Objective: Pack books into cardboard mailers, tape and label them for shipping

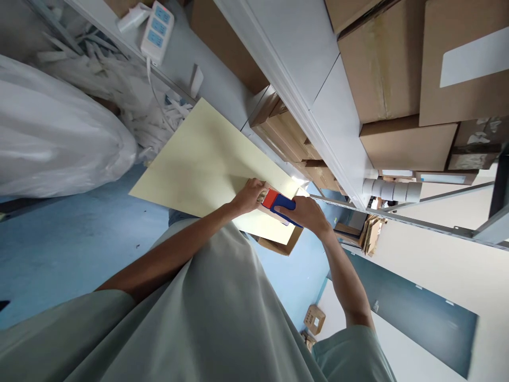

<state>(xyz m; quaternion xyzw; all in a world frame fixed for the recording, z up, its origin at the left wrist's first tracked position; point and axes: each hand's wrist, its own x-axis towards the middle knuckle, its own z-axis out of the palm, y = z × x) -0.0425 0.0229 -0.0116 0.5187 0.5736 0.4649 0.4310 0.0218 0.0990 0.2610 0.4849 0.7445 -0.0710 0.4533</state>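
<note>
My right hand (304,213) is wrapped around the blue handle of what looks like a tape dispenser (274,200), with a red section towards its front. My left hand (249,196) has curled fingers at the dispenser's front end, by a pale, shiny part. What those fingers grip is mostly hidden. Beneath both hands lies a pale yellow board (199,159), its near edge close to my body. A narrow strip of brown cardboard shows under the dispenser, too covered to make out fully.
A white power strip (158,33) with a cord lies on the grey surface at upper left. Cardboard boxes (389,63) fill the shelf at right, near several white rolls (392,190). A large white plastic bag (59,132) stands at left. An open carton (287,245) sits below the board.
</note>
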